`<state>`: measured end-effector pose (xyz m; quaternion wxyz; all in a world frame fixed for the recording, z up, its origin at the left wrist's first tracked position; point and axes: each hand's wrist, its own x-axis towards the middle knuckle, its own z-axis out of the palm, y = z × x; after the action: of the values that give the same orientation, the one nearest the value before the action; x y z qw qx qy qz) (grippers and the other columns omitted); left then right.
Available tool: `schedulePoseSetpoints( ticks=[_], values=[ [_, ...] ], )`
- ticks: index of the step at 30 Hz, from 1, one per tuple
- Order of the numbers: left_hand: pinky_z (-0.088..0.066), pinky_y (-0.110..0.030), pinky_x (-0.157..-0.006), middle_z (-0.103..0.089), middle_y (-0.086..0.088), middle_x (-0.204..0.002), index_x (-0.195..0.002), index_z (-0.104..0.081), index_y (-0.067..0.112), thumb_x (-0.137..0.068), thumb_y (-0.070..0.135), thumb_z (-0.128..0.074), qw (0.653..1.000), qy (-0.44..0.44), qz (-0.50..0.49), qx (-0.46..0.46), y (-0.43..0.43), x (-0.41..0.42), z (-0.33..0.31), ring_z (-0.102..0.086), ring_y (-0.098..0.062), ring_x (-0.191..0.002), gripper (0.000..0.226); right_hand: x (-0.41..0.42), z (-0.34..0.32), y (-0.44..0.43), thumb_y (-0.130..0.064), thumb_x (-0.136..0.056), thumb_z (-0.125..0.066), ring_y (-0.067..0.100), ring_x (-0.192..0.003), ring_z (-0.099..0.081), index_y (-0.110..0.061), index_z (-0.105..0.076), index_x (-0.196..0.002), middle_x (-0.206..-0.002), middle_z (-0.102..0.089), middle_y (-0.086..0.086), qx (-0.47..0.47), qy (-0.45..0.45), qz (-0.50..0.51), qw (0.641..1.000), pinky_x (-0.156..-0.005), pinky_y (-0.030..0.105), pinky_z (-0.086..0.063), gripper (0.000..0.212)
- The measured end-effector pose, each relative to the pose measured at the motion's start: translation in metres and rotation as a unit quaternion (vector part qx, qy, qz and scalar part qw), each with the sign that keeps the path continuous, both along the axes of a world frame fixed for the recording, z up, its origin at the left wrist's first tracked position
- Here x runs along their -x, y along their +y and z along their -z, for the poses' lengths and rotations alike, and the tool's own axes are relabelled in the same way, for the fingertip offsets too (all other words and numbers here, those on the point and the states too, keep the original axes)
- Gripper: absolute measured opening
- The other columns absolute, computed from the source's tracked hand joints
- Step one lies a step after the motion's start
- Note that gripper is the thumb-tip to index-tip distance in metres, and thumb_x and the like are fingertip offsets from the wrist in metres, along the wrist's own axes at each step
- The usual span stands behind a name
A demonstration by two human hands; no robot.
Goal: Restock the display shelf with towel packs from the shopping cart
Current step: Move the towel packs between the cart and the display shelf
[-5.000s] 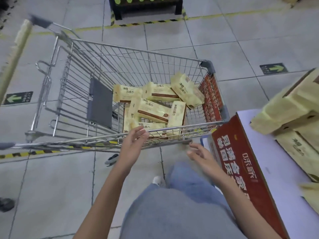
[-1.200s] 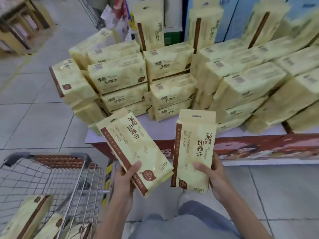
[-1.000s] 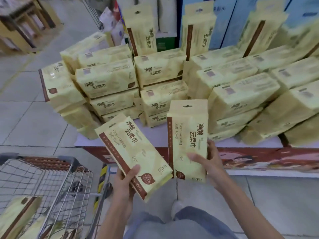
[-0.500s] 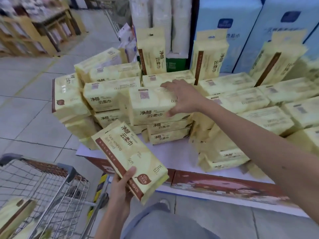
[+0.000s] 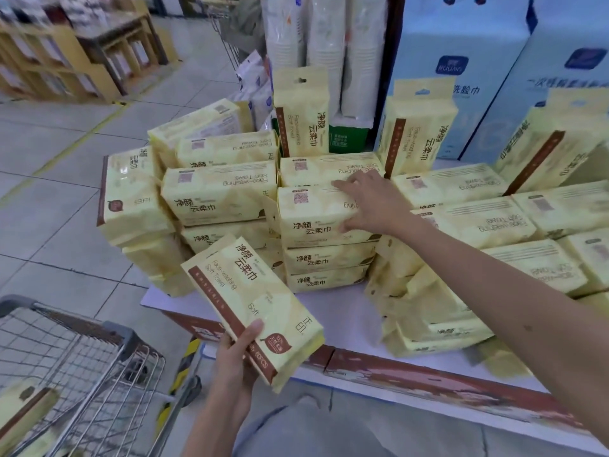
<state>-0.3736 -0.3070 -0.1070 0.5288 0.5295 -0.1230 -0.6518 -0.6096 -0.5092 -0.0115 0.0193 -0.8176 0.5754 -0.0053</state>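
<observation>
A yellow towel pack point(image 5: 253, 311) tilted above the display shelf point(image 5: 346, 319) in the left hand point(image 5: 235, 357). A second pack point(image 5: 313, 219) lay flat atop a stack, gripped by the right hand point(image 5: 374, 206). A third pack point(image 5: 23, 413) lay in the shopping cart point(image 5: 127, 336).

Shop floor: wire shopping cart point(image 5: 130, 336), display shelf point(image 5: 342, 313) of stacked towel packs point(image 5: 217, 192), boxed goods point(image 5: 461, 61) behind.

Shopping cart point(image 5: 99, 351) lower left, spare pack point(image 5: 26, 410) inside it, display shelf point(image 5: 346, 318) to its right, stacked packs point(image 5: 217, 196) on shelf, upright packs point(image 5: 303, 117) behind them, boxes point(image 5: 461, 61) rearmost, right hand point(image 5: 372, 202) clasping top pack point(image 5: 316, 216) of middle stack, left hand point(image 5: 234, 361) gripping held pack point(image 5: 253, 308) before shelf edge
</observation>
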Motion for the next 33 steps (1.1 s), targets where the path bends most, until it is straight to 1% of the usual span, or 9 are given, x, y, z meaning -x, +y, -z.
schedulePoseSetpoints(
  ticks=[6,9,12,14,17,20,22,28,33],
  values=[
    [-0.053,-0.039,-0.08,-0.067,-0.009,-0.12,-0.13,-0.053,0.014,-0.021,0.045,-0.094,1.0,0.012,0.003,-0.011,0.0,0.006,-0.001,-0.062,-0.032,-0.111,0.12,-0.009,0.014,0.027,-0.043,-0.07,-0.077,0.034,-0.134,-0.032,-0.021,-0.043,-0.14,-0.14,-0.044,0.01,0.113,-0.013,0.027,0.993,-0.112,0.051,-0.02,0.081],
    [-0.052,-0.041,-0.083,-0.068,-0.008,-0.119,-0.128,-0.055,0.017,-0.024,0.042,-0.093,1.0,0.024,0.006,-0.011,-0.003,0.009,-0.001,-0.062,-0.031,-0.111,0.114,-0.02,0.022,0.061,-0.038,-0.072,-0.072,0.036,-0.123,-0.045,-0.015,-0.052,-0.131,-0.128,-0.054,0.011,0.174,-0.145,0.035,0.973,-0.103,0.05,-0.034,0.067],
    [-0.051,-0.042,-0.086,-0.066,-0.008,-0.121,-0.129,-0.054,0.017,-0.042,0.033,-0.085,0.999,0.039,-0.005,-0.006,-0.005,0.012,0.0,-0.06,-0.031,-0.113,0.094,-0.034,0.027,0.108,-0.039,-0.082,-0.063,0.019,-0.121,-0.043,-0.021,-0.048,-0.133,-0.13,-0.049,-0.001,0.065,-0.322,0.095,0.94,-0.098,0.033,-0.035,0.056],
    [-0.05,-0.043,-0.088,-0.065,-0.008,-0.124,-0.131,-0.053,0.016,-0.047,0.031,-0.081,0.999,0.051,-0.015,0.004,-0.007,0.014,0.001,-0.06,-0.031,-0.115,0.09,-0.043,0.04,0.136,-0.036,-0.085,-0.066,0.009,-0.116,-0.044,-0.027,-0.046,-0.131,-0.127,-0.048,-0.009,-0.042,-0.442,0.167,0.88,-0.092,0.023,-0.034,0.05],
    [-0.048,-0.044,-0.094,-0.064,-0.008,-0.126,-0.132,-0.051,0.014,-0.056,0.023,-0.08,0.998,0.054,-0.019,0.02,-0.011,0.02,0.002,-0.059,-0.029,-0.117,0.082,-0.056,0.067,0.161,-0.042,-0.08,-0.07,0.015,-0.106,-0.053,-0.028,-0.044,-0.124,-0.121,-0.052,-0.002,-0.191,-0.59,0.324,0.714,-0.086,0.029,-0.043,0.053],
    [-0.043,-0.046,-0.102,-0.065,-0.01,-0.123,-0.124,-0.055,0.012,-0.066,0.01,-0.077,0.999,0.045,-0.021,0.021,-0.012,0.027,0.004,-0.06,-0.028,-0.113,0.062,-0.067,0.091,0.177,-0.072,-0.054,-0.075,0.026,-0.106,-0.057,-0.022,-0.043,-0.127,-0.12,-0.058,0.005,-0.355,-0.655,0.409,0.526,-0.087,0.043,-0.05,0.094],
    [-0.046,-0.042,-0.099,-0.066,-0.01,-0.12,-0.12,-0.055,0.01,-0.065,0.011,-0.074,0.999,0.029,-0.022,0.01,-0.011,0.03,0.007,-0.064,-0.024,-0.104,0.058,-0.073,0.098,0.181,-0.074,-0.037,-0.08,0.029,-0.102,-0.063,-0.019,-0.047,-0.128,-0.118,-0.064,0.011,-0.374,-0.688,0.408,0.47,-0.088,0.048,-0.053,0.111],
    [-0.049,-0.039,-0.094,-0.068,0.002,-0.11,-0.128,-0.049,0.013,-0.045,0.031,-0.086,0.996,-0.072,0.048,-0.006,-0.008,0.024,0.016,-0.063,-0.019,-0.105,0.093,-0.073,0.104,0.185,-0.037,-0.047,-0.082,0.027,-0.086,-0.069,-0.002,-0.065,-0.111,-0.098,-0.073,0.015,-0.321,-0.729,0.408,0.446,-0.073,0.037,-0.057,0.075],
    [-0.037,-0.041,-0.096,-0.052,-0.001,-0.124,-0.145,-0.026,0.027,-0.085,0.031,-0.065,0.987,-0.137,-0.071,-0.045,-0.035,-0.038,0.022,-0.048,-0.022,-0.124,0.072,-0.054,0.109,0.17,-0.026,-0.047,-0.091,0.02,-0.076,-0.07,-0.004,-0.056,-0.115,-0.099,-0.071,0.012,-0.265,-0.684,0.405,0.546,-0.051,0.025,-0.052,0.079]
  ],
)
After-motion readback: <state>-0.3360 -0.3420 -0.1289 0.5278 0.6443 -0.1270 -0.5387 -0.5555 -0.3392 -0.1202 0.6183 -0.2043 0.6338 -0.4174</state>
